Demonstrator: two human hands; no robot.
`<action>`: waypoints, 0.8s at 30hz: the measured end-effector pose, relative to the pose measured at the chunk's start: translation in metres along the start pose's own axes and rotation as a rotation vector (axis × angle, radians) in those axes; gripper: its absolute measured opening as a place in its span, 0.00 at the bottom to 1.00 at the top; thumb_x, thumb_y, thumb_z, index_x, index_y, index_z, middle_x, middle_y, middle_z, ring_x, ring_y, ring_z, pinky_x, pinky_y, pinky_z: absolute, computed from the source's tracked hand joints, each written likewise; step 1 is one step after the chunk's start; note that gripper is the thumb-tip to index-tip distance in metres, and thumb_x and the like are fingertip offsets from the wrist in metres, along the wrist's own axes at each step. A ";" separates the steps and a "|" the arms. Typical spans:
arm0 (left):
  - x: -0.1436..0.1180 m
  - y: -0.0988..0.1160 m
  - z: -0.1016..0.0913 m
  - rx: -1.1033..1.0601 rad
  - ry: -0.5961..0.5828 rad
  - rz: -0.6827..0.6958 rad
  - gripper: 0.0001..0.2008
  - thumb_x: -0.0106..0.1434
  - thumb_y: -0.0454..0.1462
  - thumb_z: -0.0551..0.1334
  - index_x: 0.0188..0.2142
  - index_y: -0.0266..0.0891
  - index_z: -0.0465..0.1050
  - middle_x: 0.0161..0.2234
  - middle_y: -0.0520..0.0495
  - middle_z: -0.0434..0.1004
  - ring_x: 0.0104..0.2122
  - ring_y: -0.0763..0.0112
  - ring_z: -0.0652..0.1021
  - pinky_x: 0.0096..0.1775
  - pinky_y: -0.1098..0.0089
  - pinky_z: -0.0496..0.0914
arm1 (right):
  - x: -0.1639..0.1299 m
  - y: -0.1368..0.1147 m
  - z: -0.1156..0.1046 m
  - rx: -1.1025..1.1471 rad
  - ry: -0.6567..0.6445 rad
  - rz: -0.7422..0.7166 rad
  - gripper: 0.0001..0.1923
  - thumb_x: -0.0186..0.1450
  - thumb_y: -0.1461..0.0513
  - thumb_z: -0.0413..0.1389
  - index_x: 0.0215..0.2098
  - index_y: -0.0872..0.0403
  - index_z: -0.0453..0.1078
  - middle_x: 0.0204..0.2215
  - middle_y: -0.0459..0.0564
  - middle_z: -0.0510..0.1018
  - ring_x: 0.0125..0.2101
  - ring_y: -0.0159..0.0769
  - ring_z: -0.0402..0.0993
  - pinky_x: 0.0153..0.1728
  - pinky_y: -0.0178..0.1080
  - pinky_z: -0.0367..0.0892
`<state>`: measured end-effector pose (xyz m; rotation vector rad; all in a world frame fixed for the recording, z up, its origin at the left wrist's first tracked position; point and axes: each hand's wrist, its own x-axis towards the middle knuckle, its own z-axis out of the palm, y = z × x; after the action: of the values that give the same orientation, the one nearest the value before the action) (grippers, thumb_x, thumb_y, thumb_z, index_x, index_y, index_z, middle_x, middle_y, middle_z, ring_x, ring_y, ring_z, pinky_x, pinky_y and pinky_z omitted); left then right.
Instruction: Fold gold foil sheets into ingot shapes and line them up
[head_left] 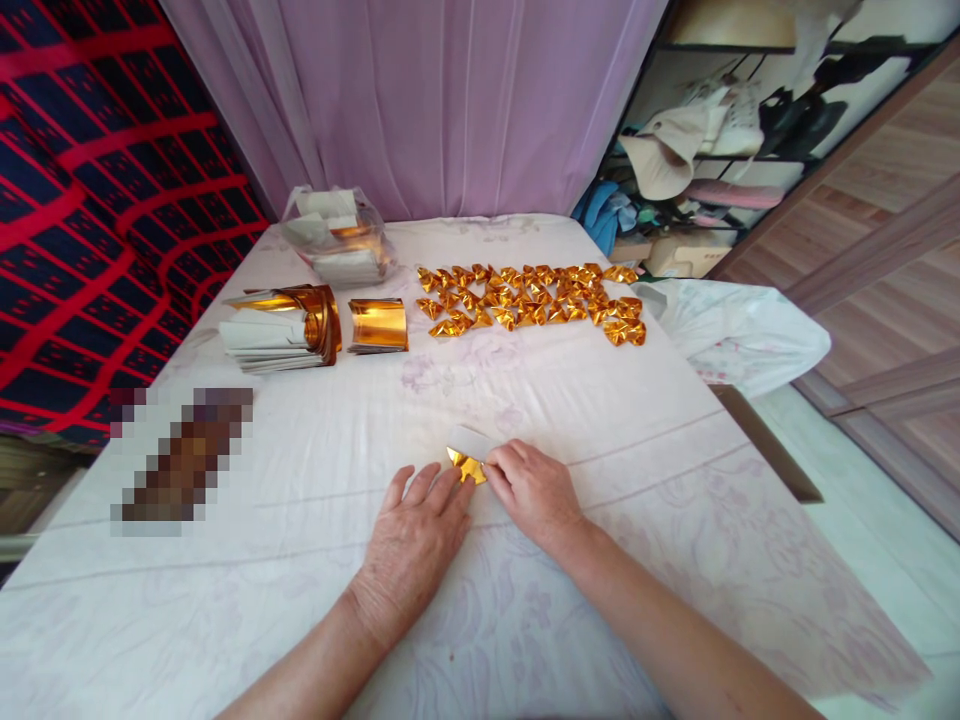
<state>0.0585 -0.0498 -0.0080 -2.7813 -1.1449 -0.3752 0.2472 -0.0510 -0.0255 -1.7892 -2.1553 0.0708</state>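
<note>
A partly folded sheet of gold foil paper, with its pale grey back showing along the far side, lies on the cloth-covered table. My left hand rests flat with its fingers spread, the fingertips at the near left edge of the paper. The fingers of my right hand are curled, pinching the paper's right end. Beyond them are rows of folded gold foil pieces. A stack of gold foil sheets sits left of those rows.
A fanned pile of foil sheets and a clear plastic bag of more sheets stand at the back left. A white plastic bag hangs by the right edge. A purple curtain and a shelf border the table; a blurred patch covers something at left.
</note>
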 end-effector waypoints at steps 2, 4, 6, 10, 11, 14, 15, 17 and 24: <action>0.000 0.000 0.000 -0.003 -0.004 0.003 0.13 0.67 0.39 0.59 0.51 0.44 0.73 0.49 0.49 0.77 0.50 0.60 0.73 0.53 0.55 0.62 | 0.000 0.000 0.001 0.000 0.005 -0.002 0.07 0.68 0.63 0.54 0.31 0.52 0.70 0.28 0.45 0.75 0.30 0.32 0.72 0.30 0.34 0.56; 0.000 0.000 -0.001 -0.002 -0.008 0.002 0.14 0.68 0.39 0.58 0.51 0.44 0.73 0.50 0.49 0.77 0.50 0.60 0.73 0.53 0.55 0.62 | 0.000 0.000 0.001 0.005 0.007 -0.002 0.06 0.67 0.63 0.55 0.31 0.52 0.70 0.28 0.45 0.75 0.30 0.32 0.73 0.30 0.34 0.56; 0.000 0.001 0.000 0.001 -0.012 0.003 0.14 0.68 0.38 0.58 0.52 0.44 0.72 0.50 0.48 0.77 0.50 0.60 0.73 0.53 0.54 0.62 | 0.000 0.001 0.001 0.008 0.009 0.003 0.06 0.67 0.63 0.55 0.31 0.52 0.70 0.28 0.45 0.75 0.30 0.32 0.72 0.30 0.34 0.56; 0.001 0.002 0.000 0.008 -0.011 0.007 0.14 0.68 0.37 0.57 0.52 0.42 0.72 0.49 0.47 0.77 0.49 0.60 0.74 0.53 0.54 0.62 | 0.000 0.000 0.001 0.014 0.015 0.004 0.07 0.68 0.63 0.54 0.30 0.52 0.69 0.28 0.45 0.75 0.30 0.32 0.72 0.30 0.34 0.56; 0.001 0.002 0.000 0.009 -0.009 0.007 0.14 0.68 0.37 0.57 0.51 0.42 0.72 0.49 0.47 0.77 0.49 0.59 0.74 0.52 0.54 0.63 | 0.000 0.000 0.000 0.015 0.017 0.002 0.07 0.68 0.63 0.54 0.31 0.52 0.69 0.28 0.45 0.75 0.30 0.32 0.72 0.30 0.34 0.56; 0.001 0.002 -0.001 0.010 -0.005 0.003 0.14 0.68 0.36 0.57 0.52 0.43 0.72 0.49 0.47 0.77 0.49 0.59 0.74 0.52 0.54 0.63 | 0.000 0.000 0.000 0.015 0.025 0.002 0.08 0.68 0.63 0.54 0.30 0.52 0.69 0.28 0.46 0.75 0.30 0.32 0.72 0.30 0.34 0.56; 0.001 0.002 -0.001 0.008 -0.004 0.001 0.14 0.68 0.37 0.57 0.52 0.43 0.71 0.50 0.48 0.77 0.50 0.60 0.74 0.52 0.54 0.63 | 0.000 0.000 0.000 0.015 0.027 0.004 0.08 0.68 0.63 0.54 0.30 0.52 0.69 0.28 0.45 0.75 0.30 0.32 0.72 0.30 0.34 0.56; 0.001 0.002 -0.001 0.000 -0.005 -0.007 0.14 0.68 0.37 0.58 0.52 0.44 0.72 0.50 0.49 0.77 0.50 0.60 0.74 0.52 0.54 0.63 | 0.000 0.000 0.001 0.019 0.031 0.003 0.08 0.68 0.63 0.54 0.30 0.52 0.69 0.27 0.45 0.75 0.30 0.31 0.72 0.30 0.33 0.56; -0.001 0.002 0.002 -0.006 -0.028 -0.014 0.15 0.68 0.38 0.58 0.53 0.45 0.71 0.51 0.48 0.76 0.51 0.61 0.73 0.54 0.53 0.62 | -0.001 0.000 0.003 0.052 0.040 0.012 0.07 0.68 0.63 0.53 0.31 0.52 0.69 0.28 0.46 0.75 0.30 0.32 0.72 0.31 0.33 0.57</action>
<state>0.0595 -0.0510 -0.0097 -2.7937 -1.1719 -0.3433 0.2470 -0.0516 -0.0282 -1.7600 -2.0956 0.0916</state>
